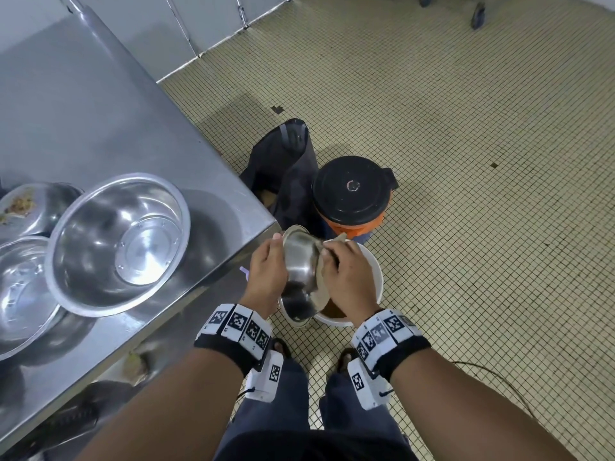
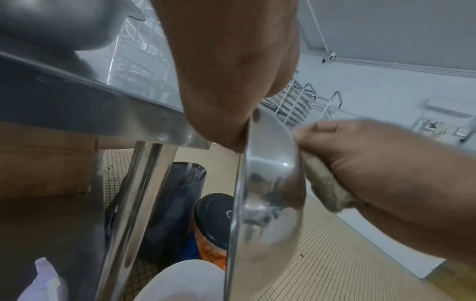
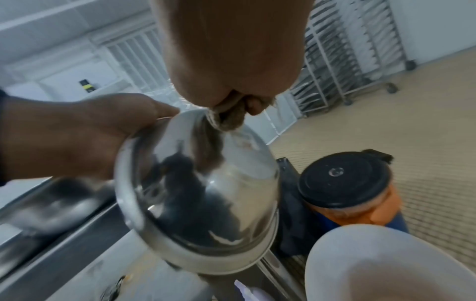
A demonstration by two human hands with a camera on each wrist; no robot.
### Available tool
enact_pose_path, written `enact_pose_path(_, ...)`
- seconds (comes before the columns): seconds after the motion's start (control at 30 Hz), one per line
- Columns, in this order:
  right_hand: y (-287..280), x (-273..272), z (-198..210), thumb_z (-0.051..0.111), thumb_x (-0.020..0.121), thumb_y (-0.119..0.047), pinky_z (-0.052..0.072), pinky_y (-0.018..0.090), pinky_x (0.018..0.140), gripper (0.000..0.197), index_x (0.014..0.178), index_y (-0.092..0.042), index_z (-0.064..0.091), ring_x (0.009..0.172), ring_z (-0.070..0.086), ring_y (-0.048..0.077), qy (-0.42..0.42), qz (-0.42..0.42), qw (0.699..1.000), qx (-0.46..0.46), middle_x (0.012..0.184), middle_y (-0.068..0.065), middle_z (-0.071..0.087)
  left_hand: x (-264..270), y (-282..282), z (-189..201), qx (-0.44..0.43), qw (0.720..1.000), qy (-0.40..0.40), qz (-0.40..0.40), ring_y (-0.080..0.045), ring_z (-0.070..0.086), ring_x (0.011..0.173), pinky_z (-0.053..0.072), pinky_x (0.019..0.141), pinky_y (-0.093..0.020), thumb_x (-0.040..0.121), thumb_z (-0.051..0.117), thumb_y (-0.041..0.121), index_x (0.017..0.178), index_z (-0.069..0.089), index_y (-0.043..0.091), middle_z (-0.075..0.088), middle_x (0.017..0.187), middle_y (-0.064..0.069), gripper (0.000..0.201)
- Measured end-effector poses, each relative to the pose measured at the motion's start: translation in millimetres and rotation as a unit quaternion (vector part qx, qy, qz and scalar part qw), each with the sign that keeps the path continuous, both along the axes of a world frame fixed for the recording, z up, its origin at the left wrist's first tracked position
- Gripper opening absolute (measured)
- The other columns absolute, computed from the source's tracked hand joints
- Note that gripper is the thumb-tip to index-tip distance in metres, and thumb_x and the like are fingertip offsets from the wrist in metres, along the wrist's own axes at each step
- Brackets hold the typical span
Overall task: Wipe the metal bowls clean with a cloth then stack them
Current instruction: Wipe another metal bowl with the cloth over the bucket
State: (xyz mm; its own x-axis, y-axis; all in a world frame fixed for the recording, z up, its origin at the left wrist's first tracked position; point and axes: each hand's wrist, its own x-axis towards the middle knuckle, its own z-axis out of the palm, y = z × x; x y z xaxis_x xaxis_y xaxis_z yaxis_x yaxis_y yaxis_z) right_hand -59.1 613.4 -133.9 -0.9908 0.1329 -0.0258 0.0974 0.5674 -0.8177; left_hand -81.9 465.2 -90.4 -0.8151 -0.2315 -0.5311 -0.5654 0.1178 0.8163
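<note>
A small metal bowl (image 1: 301, 271) (image 2: 270, 193) (image 3: 201, 193) is held on its side off the table corner, above a white bucket (image 1: 377, 264). My left hand (image 1: 266, 271) (image 2: 226, 81) (image 3: 77, 138) grips its rim. My right hand (image 1: 346, 274) (image 2: 373, 163) (image 3: 231, 51) holds a beige cloth (image 2: 327, 189) (image 3: 226, 118) bunched against the bowl's outer side. On the steel table (image 1: 116, 111) a large clean bowl (image 1: 116, 241) leans on another bowl (image 1: 20, 294). Behind them is a bowl with food scraps (image 1: 30, 207).
The bucket holds brown liquid. Behind it on the tiled floor (image 1: 466, 161) stand an orange container with a black lid (image 1: 352, 194) and a dark bag (image 1: 286, 171). The table leg (image 2: 144, 193) is just left of the hands. Wheeled metal racks (image 3: 347, 51) stand far off.
</note>
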Motion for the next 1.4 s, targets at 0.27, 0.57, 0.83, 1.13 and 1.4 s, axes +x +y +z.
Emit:
enact_pose_path(0.27,-4,14,0,0.045,0.106,-0.036,0.051,0.027,0.085,0.027,0.118,-0.021,0.065,0.096,0.056,0.010,0.013,0.020,1.000,-0.009,0.115,-0.004,0.059,2,9,10,0.018,1.000,0.003,-0.005,-0.023,0.069,0.087,0.060,0.085,-0.043,0.106,0.046,0.053,0.104,0.068,0.017,0.069,0.100,-0.008,0.042)
enact_pose_path(0.57,-1,15,2,0.050,0.105,-0.033,0.046,0.014,0.085,0.022,0.118,-0.022,0.064,0.097,0.057,0.005,0.045,0.015,0.998,-0.033,0.111,-0.008,0.062,1,11,13,0.034,0.999,0.007,-0.001,-0.030,0.068,0.085,0.061,0.086,-0.060,0.108,0.052,0.040,0.088,0.068,0.019,0.067,0.082,-0.002,0.033)
enact_pose_path(0.83,-8,28,8,0.050,0.105,-0.032,0.042,0.012,0.078,0.024,0.119,-0.020,0.066,0.092,0.055,0.006,0.095,0.062,0.993,0.019,0.111,-0.004,0.060,2,7,10,0.061,0.997,0.000,0.039,-0.037,0.069,0.093,0.056,0.097,-0.063,0.107,0.055,0.031,0.094,0.068,0.010,0.071,0.092,-0.016,0.028)
enact_pose_path(1.13,-6,35,5,0.047,0.105,-0.034,0.052,0.027,0.076,0.028,0.123,-0.023,0.065,0.091,0.058,0.012,0.093,0.076,0.992,0.039,0.112,-0.003,0.058,2,9,19,0.135,0.988,-0.025,0.074,-0.038,0.072,0.102,0.062,0.088,-0.056,0.104,0.061,0.027,0.115,0.061,0.014,0.070,0.112,-0.017,0.017)
enact_pose_path(1.4,5,29,0,0.050,0.105,-0.033,0.054,0.035,0.084,0.024,0.122,-0.025,0.064,0.097,0.058,0.011,0.051,0.037,0.998,-0.005,0.114,-0.006,0.058,2,8,21,0.124,0.991,-0.001,0.052,-0.033,0.073,0.100,0.061,0.090,-0.052,0.098,0.070,0.029,0.114,0.063,0.011,0.073,0.112,-0.015,0.026)
